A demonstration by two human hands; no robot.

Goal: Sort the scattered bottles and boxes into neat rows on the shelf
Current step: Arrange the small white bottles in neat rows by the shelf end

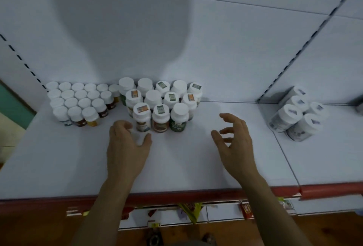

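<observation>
18 small white-capped bottles are being counted in the left block: rows of 6, 5, 4, 3, back to front. 12 larger white-capped bottles are being counted in the middle block: rows of 5, 4, 3. Roughly 5 far-right bottles are being made out, too blurred for certainty. 2 hands are being counted: left hand, right hand.

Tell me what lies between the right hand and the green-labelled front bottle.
Only bare white shelf separates the right hand from the green-labelled bottle, as the head view shows.
</observation>
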